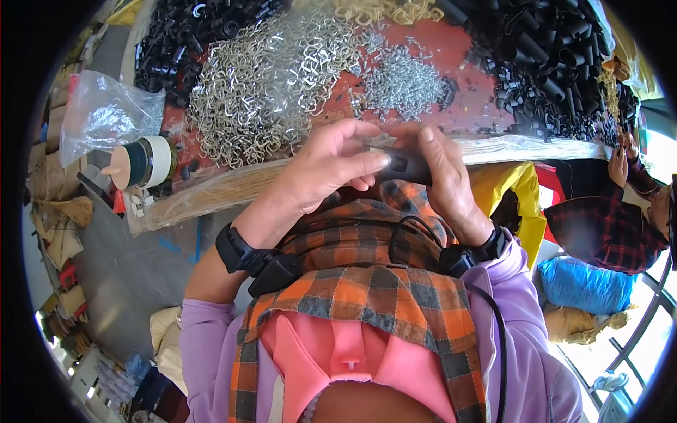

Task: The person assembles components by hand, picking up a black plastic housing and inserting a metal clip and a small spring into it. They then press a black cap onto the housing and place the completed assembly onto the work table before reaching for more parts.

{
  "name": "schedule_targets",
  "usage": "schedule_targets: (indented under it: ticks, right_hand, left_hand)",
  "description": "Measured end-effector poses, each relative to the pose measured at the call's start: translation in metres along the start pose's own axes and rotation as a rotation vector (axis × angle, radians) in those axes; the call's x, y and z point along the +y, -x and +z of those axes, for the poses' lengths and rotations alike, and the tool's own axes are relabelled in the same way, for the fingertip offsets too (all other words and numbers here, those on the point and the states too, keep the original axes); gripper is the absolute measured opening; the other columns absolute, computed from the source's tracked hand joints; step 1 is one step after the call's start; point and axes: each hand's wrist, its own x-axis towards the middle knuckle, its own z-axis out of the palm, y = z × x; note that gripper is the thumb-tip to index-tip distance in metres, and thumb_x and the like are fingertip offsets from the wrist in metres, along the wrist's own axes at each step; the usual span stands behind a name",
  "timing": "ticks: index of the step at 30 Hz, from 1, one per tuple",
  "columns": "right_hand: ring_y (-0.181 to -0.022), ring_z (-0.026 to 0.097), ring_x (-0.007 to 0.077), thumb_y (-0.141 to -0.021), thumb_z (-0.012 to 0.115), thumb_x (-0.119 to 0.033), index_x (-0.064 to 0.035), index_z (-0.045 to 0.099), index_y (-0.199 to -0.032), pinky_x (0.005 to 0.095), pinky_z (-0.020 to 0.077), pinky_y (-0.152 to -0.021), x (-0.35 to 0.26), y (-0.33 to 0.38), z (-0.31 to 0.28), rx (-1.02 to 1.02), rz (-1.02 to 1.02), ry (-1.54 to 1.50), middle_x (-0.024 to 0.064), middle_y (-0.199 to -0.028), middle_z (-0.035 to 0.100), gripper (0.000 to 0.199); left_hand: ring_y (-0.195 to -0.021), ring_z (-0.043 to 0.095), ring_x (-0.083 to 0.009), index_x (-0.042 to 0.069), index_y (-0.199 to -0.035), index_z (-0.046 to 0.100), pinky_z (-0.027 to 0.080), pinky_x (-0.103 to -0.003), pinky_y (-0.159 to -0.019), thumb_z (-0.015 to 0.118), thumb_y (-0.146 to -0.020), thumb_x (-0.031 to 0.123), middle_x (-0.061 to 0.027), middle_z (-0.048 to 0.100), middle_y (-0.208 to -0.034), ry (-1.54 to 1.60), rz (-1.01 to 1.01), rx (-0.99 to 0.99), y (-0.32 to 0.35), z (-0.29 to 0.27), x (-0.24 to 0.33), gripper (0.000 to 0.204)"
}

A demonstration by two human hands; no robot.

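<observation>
Both hands meet over the near edge of the table around a black, tube-like plastic part (407,167). My right hand (446,169) wraps its far end, thumb on top. The fingers of my left hand (337,163) pinch the near-left end, where a dark opening shows; whether a smaller piece is between them is hidden. Just beyond the hands lie a heap of bent silver metal hooks (271,84) and a smaller pile of tiny shiny metal pieces (405,81).
Black plastic parts (543,56) are heaped at the far right, more black pieces (173,53) at the far left. A clear plastic bag (109,116) and a lidded jar (144,163) stand left. A yellow bag (511,190) hangs right; beyond it a co-worker's hands (620,161) reach the table.
</observation>
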Motion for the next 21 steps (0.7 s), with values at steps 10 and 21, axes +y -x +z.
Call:
schedule_targets:
  ticks: [10,21]
  right_hand:
    - [-0.098,0.044,0.0288,-0.072,0.051,-0.047,0.0040,0.037,-0.114,0.0389,0.0307,-0.088,-0.005,-0.007,-0.006,-0.358,-0.526,0.293,0.0168,-0.105,0.047,0.068]
    - [-0.086,0.050,0.0194,-0.073,0.047,-0.039,0.0040,0.050,-0.099,0.0287,0.0377,-0.078,-0.006,0.035,-0.073,0.372,-0.327,0.461,0.0117,-0.091,0.053,0.051]
  left_hand:
    - [-0.061,0.052,-0.0065,0.006,-0.110,0.041,0.044,-0.018,-0.052,0.059,-0.075,0.016,-0.0015,0.053,-0.077,0.063,0.036,0.069,-0.002,0.009,0.000,0.041]
    - [-0.065,0.054,-0.0111,0.001,-0.115,0.034,0.046,-0.022,-0.058,0.062,-0.072,0.019,-0.0102,0.057,-0.083,-0.025,0.084,0.132,0.004,-0.001,0.025,0.054]
